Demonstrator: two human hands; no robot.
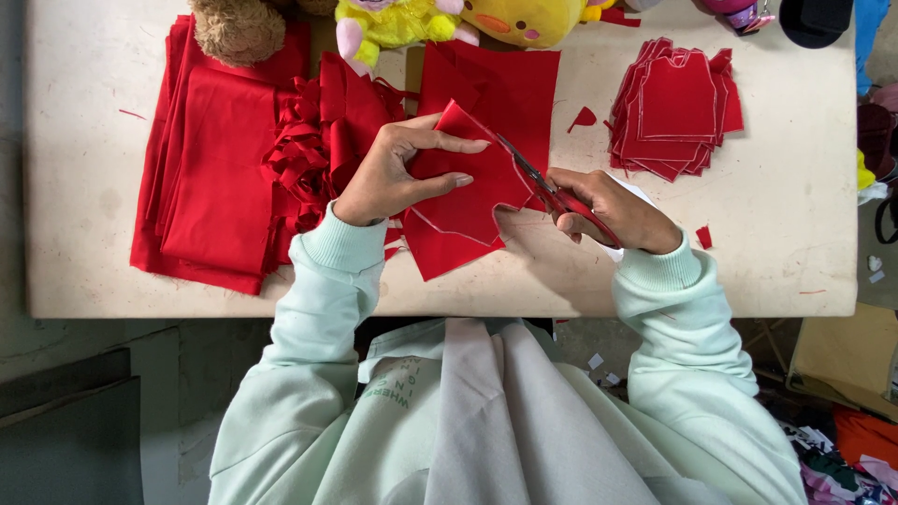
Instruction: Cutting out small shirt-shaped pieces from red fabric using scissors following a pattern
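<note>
A pale, scuffed rectangular work surface (786, 234) is seen filling the upper half of the frame. At its left a large stack of folded red cloth (210, 168) is laid flat, uncut as far as can be told. Just right of it, upper centre, a heap of tangled red fabric offcuts (304, 154) is piled. Along the top edge plush toys are ranged: a brown one (238, 28), a yellow-green one (393, 21) and a yellow one (524, 19).

At upper right a neat pile of cut red garment-shaped pieces (675, 110) is stacked, well apart from the hands; many pieces are judged finished. Small red scraps (582, 118) are scattered near it.

At centre a red fabric piece marked with a pale outline (463, 201) is held just above the surface. It is pinched by the left hand (388, 178), thumb on top, fingers pressed beneath. Red-handled scissors (543, 182) are gripped by the closed right hand (613, 210), blades set into the cloth along the outline. The cut is judged partly done, with the lower edge still untrimmed.

No containers are seen on the surface.
</note>
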